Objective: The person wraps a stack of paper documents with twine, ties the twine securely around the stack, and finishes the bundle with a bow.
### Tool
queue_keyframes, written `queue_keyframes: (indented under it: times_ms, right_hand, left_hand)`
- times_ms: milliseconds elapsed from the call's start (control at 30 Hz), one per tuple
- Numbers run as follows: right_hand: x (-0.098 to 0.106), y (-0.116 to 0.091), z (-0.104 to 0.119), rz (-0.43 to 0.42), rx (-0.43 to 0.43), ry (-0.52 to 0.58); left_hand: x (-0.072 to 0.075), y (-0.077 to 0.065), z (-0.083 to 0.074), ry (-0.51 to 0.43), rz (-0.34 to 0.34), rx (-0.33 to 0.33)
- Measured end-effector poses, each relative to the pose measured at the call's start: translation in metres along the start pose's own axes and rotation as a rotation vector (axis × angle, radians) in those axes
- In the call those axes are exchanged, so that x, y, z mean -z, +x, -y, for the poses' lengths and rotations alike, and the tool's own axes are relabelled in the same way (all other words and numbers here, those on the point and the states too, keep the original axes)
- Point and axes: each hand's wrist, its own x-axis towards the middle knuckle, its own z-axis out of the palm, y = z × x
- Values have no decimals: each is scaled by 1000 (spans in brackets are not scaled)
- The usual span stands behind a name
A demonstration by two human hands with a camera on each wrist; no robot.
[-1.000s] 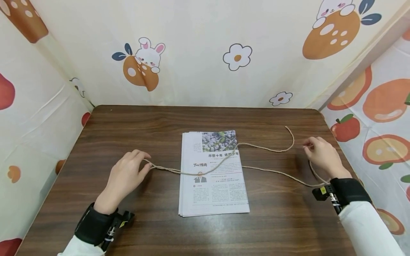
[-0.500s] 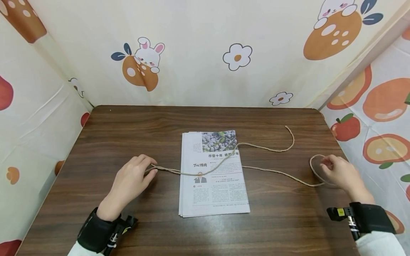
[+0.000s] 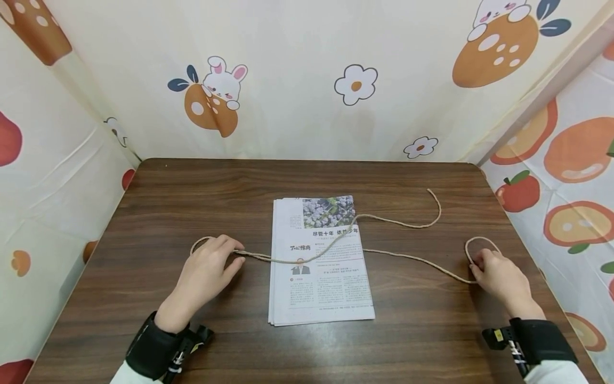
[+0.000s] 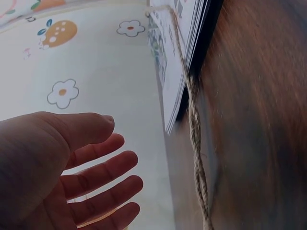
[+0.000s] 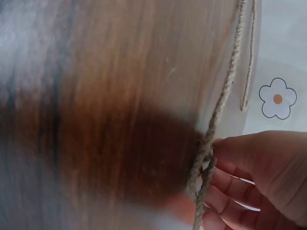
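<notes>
A thin twine rope (image 3: 323,252) runs across a flat stack of newspapers (image 3: 318,298) in the middle of the table. Its left loop passes behind my left hand (image 3: 206,274), which hovers by the doubled strands left of the stack. In the left wrist view the fingers (image 4: 108,175) are loosely spread with nothing between them, and the rope (image 4: 195,134) hangs apart from them. My right hand (image 3: 503,277) pinches the rope near its right end, where it curves into a loop. The right wrist view has the thumb and fingers (image 5: 235,184) at two strands of twine (image 5: 220,108).
One free rope end (image 3: 427,190) lies to the right, beyond the newspapers. The brown wooden table (image 3: 230,186) meets a printed cloth wall (image 3: 297,106) at the back, with more printed cloth on both sides.
My left hand has moved right, off the loop, which now shows behind it. My right hand has come back toward me and taken hold of the rope. The newspapers stay put.
</notes>
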Motion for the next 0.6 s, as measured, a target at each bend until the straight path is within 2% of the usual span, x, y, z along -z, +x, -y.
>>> queue_keyframes:
  times_ms: [200, 367, 600]
  right_hand:
    - [-2, 0, 4, 14, 4, -16]
    - [-1, 1, 10, -18, 42, -13]
    - [8, 4, 26, -256, 201, -11]
  left_hand:
    - [-3, 0, -6, -14, 5, -17]
    - [-5, 0, -9, -14, 10, -28]
    - [-7, 2, -12, -20, -1, -48]
